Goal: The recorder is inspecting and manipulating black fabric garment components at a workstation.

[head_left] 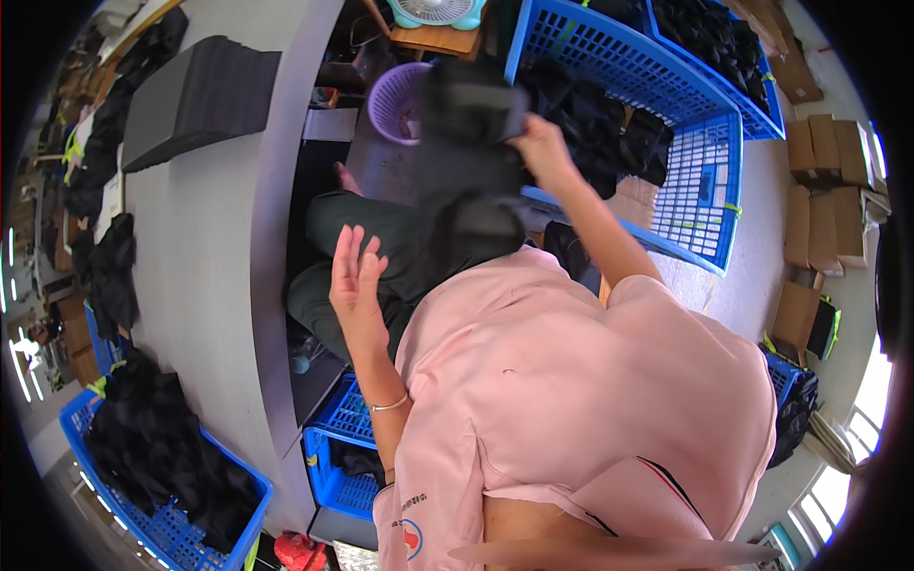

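My right hand grips the edge of a dark black item, apparently fabric, with a greyish panel. Motion blurs it, so its exact kind does not show. It hangs over my legs, beside a blue crate that holds more black pieces. My left hand is raised empty next to the grey table's edge, its fingers stretched and apart. A thin bracelet circles that wrist.
The long grey table runs along my left, with a dark grey block on it. A purple basket and a small fan stand ahead. Blue crates with black pieces flank the table's near end. Cardboard boxes line the right.
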Demonstrator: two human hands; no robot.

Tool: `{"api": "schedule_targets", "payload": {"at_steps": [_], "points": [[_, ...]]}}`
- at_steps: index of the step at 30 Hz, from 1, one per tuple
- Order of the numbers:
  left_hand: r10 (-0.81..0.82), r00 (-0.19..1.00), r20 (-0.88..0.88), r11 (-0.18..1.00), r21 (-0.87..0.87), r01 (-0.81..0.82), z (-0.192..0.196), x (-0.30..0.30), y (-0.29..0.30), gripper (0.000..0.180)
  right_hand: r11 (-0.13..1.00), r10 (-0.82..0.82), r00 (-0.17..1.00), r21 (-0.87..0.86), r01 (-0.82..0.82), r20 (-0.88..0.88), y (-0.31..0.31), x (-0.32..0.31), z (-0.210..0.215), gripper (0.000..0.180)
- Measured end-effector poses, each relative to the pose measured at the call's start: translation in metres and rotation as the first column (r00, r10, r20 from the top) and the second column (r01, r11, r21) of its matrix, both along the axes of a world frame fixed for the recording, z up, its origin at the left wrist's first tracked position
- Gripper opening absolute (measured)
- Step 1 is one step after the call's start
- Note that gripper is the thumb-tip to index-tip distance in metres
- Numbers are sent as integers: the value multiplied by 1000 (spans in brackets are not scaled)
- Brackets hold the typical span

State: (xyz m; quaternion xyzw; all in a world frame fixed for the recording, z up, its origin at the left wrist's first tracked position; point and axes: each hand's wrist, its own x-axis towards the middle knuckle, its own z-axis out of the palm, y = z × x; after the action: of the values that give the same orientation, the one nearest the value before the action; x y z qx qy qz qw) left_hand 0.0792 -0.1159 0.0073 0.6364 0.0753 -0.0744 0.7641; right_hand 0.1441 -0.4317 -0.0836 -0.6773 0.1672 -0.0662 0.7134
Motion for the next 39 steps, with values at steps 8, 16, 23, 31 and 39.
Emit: {"api": "schedule_targets", "payload": {"at_steps": [8, 16, 23, 31, 39], "points": [[219, 962, -163, 975, 84, -207, -28, -19, 44, 38, 973, -222, 973, -68, 218, -58, -260, -78, -68, 30], [517, 850, -106, 855, 14, -518, -31, -30, 81, 31, 441, -333, 922, -897, -34, -199, -285, -59, -139, 62], [766, 607, 212, 541, 297, -786, -24, -62, 193, 23, 557, 393, 918, -808, -190, 56, -7, 46, -119, 59], [460, 523, 717, -456, 697, -554, 36, -96, 418, 65, 364, 766, 642, -802, -474, -32, 182, 19, 4, 51], [667, 475, 574, -476, 819, -322, 106, -95, 575, 119, 187, 841, 517, -810, -556, -160, 206, 10, 23, 44]]}}
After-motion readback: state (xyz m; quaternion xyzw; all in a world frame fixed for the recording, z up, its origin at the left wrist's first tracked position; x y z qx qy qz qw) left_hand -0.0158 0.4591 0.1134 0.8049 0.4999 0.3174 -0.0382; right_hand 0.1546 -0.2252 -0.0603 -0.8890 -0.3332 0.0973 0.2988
